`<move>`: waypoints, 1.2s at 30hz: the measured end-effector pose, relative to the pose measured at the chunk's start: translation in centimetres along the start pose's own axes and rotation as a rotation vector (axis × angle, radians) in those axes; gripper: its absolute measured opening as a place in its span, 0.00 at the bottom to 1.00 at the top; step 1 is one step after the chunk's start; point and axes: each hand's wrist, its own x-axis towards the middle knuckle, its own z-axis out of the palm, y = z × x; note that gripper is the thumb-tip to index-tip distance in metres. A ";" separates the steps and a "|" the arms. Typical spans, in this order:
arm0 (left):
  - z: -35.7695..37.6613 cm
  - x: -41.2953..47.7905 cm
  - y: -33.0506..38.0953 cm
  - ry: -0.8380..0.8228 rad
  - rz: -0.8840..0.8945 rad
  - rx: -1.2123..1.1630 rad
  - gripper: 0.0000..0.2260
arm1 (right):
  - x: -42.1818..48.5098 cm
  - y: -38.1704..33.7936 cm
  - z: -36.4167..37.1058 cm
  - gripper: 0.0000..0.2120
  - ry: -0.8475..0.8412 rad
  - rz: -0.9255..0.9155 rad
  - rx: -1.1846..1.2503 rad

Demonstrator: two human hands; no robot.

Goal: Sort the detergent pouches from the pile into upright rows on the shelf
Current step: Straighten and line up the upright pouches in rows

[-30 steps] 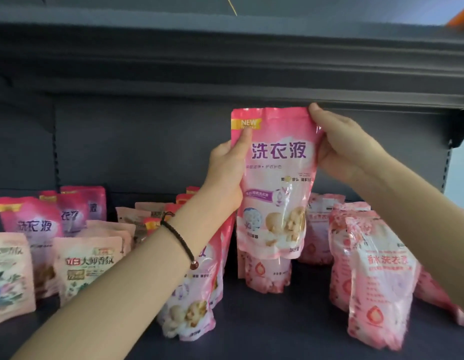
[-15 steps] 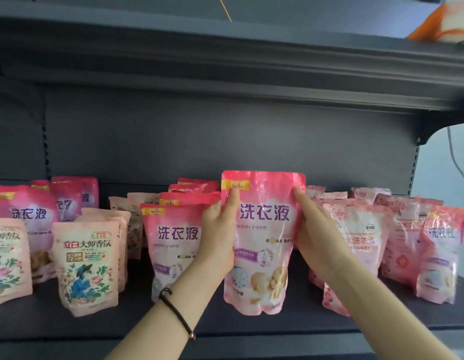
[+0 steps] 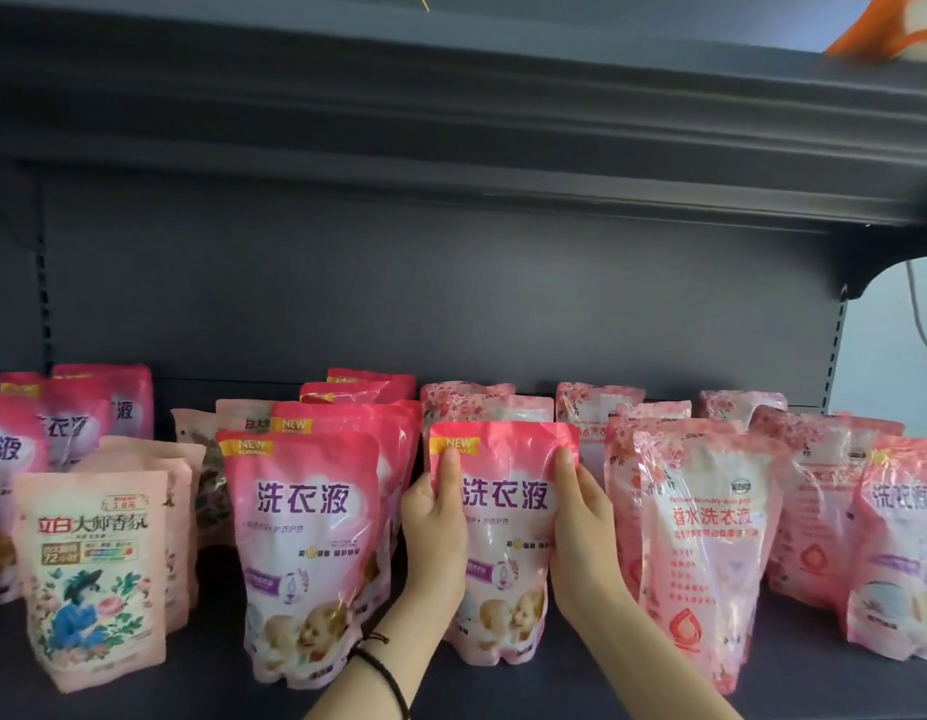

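Stocker: pink pouch (image 3: 503, 553) is upright mid-shelf near the front edge, left hand (image 3: 434, 532) and right hand (image 3: 581, 537) each curled round a side, thumbs on its face. Safe to let go?

Regular: doubt it yet, tbh. It's soft, so it may slump forward off the shelf (image 3: 503, 693) lip. Tight slot too: matching pouch (image 3: 300, 553) just left, rose-print pouch (image 3: 705, 553) just right, bump either and the row could domino. Loads of headroom above though, so lift out rather than shove sideways.
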 end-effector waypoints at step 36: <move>3.6 18.8 9.6 -1.061 0.139 1.229 0.11 | 18.9 -11.9 2.8 0.11 -0.870 0.018 -1.673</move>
